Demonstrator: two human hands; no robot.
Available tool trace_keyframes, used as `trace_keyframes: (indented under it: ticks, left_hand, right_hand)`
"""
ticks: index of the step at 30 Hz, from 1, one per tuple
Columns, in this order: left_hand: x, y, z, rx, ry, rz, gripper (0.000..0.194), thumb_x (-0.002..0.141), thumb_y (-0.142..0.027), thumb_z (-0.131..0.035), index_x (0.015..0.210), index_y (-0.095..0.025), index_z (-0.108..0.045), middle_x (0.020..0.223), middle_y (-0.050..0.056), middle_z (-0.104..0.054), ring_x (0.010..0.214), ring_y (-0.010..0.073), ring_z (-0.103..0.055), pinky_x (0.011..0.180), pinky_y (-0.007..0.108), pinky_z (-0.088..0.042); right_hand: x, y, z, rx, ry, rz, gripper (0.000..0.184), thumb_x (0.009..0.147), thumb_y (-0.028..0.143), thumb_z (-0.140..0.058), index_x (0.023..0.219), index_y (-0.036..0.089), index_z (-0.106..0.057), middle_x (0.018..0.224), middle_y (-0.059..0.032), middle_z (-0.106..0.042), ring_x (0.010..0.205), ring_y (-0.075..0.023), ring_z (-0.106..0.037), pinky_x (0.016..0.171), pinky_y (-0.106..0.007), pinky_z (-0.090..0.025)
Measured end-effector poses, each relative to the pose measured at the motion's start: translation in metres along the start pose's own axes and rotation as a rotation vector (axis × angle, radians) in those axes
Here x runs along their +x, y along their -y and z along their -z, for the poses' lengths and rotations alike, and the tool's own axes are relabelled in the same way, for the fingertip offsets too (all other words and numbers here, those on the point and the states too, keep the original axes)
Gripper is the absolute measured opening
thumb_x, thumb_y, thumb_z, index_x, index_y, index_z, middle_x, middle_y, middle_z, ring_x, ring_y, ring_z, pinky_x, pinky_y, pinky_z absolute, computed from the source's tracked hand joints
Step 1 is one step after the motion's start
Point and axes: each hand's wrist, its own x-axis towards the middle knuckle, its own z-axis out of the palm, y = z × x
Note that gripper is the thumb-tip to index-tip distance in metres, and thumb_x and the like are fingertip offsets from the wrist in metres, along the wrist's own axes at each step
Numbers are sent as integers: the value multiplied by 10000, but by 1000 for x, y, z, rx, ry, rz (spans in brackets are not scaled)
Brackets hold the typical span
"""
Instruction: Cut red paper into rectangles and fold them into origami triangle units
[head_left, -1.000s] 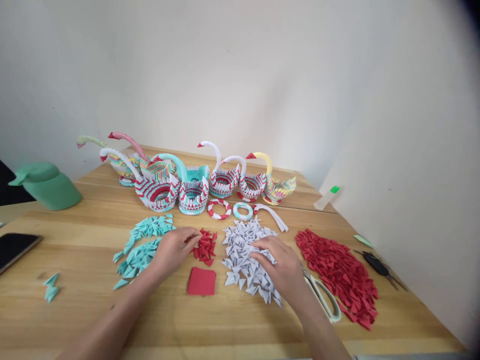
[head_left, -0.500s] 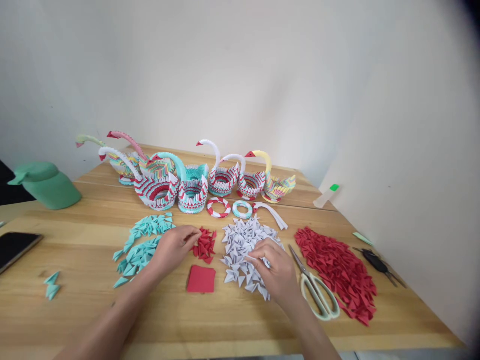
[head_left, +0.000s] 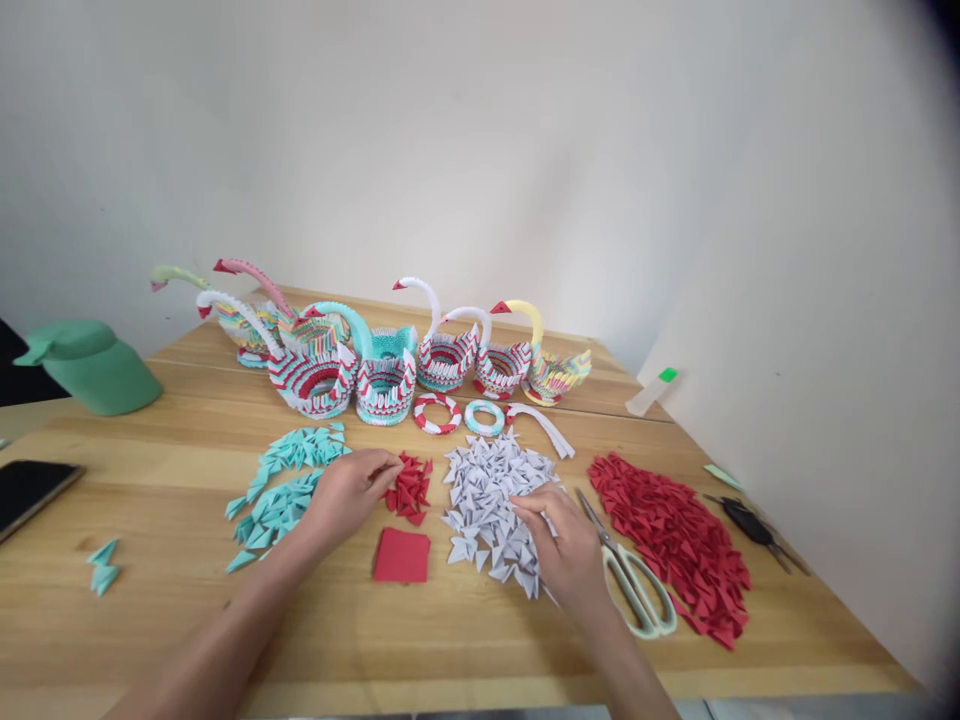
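Note:
My left hand (head_left: 352,492) is closed in a pinch, its fingertips at the left edge of a small heap of red folded paper triangles (head_left: 411,488). Whatever lies between those fingers is hidden. Over the right side of a heap of white folded paper triangles (head_left: 484,500), my right hand (head_left: 561,535) also pinches thumb and finger together; anything held there blends with the white pieces. A stack of square red paper (head_left: 402,556) lies between the hands. Turquoise paper triangles (head_left: 276,508) spread beside and partly behind my left hand.
Several paper swans (head_left: 386,390) stand at the back, with two paper rings (head_left: 437,399) and a white swan neck (head_left: 544,425) before them. Scissors (head_left: 637,590) and a big red triangle heap (head_left: 675,550) lie right. A green jug (head_left: 97,370) and phone (head_left: 34,495) are left.
My right hand has shifted slightly to the right over the white triangles. My left hand stays by the small red heap.

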Motion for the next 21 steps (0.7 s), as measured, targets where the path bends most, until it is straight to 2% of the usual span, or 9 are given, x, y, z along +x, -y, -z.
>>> trace_keyframes:
  ticks: [2,6,11,14,16,19,21]
  left_hand:
    - [0,-1,0,-5,-2,1,245,889,-311,-456,807,-178,-645,747,29,-672,691,157,-591,642,231,-379]
    - [1,-2,1,-2,4,20,262,889,-314,-454,769,-171,-638,693,20,-650,655,151,-572,616,230,-358]
    - [-1,-3,1,1,5,25,246,884,-299,-462,772,-169,-638,716,22,-653,682,154,-576,629,232,-359]
    - [-1,-3,1,-12,13,33,234,881,-292,-469,788,-167,-643,733,23,-661,691,154,-582,639,233,-366]
    - [0,-3,0,-15,17,39,229,882,-288,-469,810,-165,-649,744,24,-666,699,154,-586,647,234,-370]
    - [2,-4,1,-9,17,40,234,884,-287,-464,808,-164,-648,748,25,-667,706,156,-587,649,234,-370]
    - [2,-4,1,-10,16,43,229,881,-279,-466,788,-165,-641,745,23,-666,705,155,-587,647,232,-369]
  right_hand:
    - [-2,-4,3,-34,-15,34,161,921,179,-488,888,219,-640,766,-32,-623,730,-176,-591,673,-305,-457]
    - [1,-18,12,-149,34,37,156,924,216,-494,999,226,-631,891,-48,-670,847,-198,-616,750,-319,-469]
    - [28,-40,15,-308,188,40,145,910,233,-508,930,216,-650,959,-59,-672,947,-233,-591,842,-370,-446]
    - [52,-47,4,-391,240,64,173,901,199,-508,980,214,-661,1035,-73,-656,997,-235,-571,884,-376,-429]
    - [65,-48,-6,-461,333,74,188,890,178,-524,1010,212,-664,1029,-73,-660,996,-230,-570,889,-359,-418]
    - [75,-50,-21,-544,468,81,219,855,138,-559,1029,208,-672,1021,-72,-663,987,-225,-571,862,-328,-410]
    - [78,-51,-28,-559,502,86,236,826,111,-575,1010,211,-683,1007,-70,-668,971,-226,-577,843,-319,-403]
